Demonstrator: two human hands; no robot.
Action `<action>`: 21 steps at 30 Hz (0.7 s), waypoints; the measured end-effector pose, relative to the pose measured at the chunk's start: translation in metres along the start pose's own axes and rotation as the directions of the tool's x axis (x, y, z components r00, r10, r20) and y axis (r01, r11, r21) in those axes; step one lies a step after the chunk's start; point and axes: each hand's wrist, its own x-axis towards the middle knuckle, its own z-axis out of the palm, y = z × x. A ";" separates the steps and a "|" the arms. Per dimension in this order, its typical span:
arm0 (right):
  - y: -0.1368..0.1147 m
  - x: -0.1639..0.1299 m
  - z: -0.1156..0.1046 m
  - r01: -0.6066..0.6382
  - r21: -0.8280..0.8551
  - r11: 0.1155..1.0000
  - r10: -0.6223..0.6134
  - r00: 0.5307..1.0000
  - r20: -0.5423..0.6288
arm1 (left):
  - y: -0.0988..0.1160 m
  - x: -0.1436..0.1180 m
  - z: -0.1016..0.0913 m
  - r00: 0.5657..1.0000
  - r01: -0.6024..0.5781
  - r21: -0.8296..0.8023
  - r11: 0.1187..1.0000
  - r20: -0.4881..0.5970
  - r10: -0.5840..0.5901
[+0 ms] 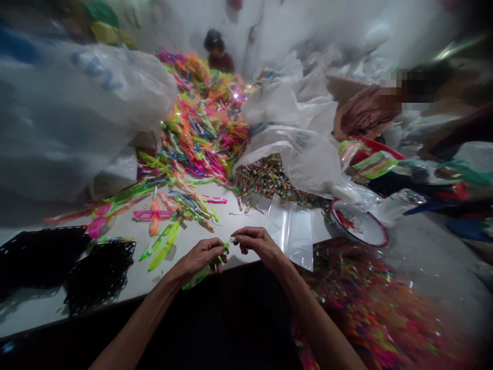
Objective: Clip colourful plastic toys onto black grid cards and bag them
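Near the table's front edge, my left hand (208,255) is closed round a bright green plastic piece (196,277), part of which hangs below the fingers. My right hand (259,241) pinches a small whitish piece (232,239) by the tip of the thumb and forefinger, close beside the green piece. Whether the two pieces touch is too small to tell. Left of my hands, loose neon plastic strips lie on the white table: a pink one (152,215), an orange one (154,221) and a yellow-green one (166,245). Clear plastic bags (295,231) lie flat by my right forearm.
Behind rises a heap of neon plastic pieces (204,118), with small cylindrical parts (269,177) spilling from a white sack (304,154). Black mesh pieces (102,275) lie left. A red-rimmed bowl (360,228) stands right. Two people (222,62) are farther back. A large bag (77,113) stands left.
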 end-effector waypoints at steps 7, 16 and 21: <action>-0.007 -0.005 0.003 0.004 -0.067 0.998 0.001 0.997 0.075 | 0.004 -0.002 0.000 0.999 0.026 0.017 1.000 0.029 -0.026; -0.007 -0.005 0.006 0.018 -0.216 0.976 0.014 0.989 0.147 | -0.005 -0.004 0.004 0.997 0.029 0.143 0.989 0.062 -0.038; -0.007 0.001 0.016 0.020 -0.269 0.963 0.014 0.992 0.123 | -0.009 0.000 -0.004 0.999 0.005 0.296 0.955 0.048 -0.020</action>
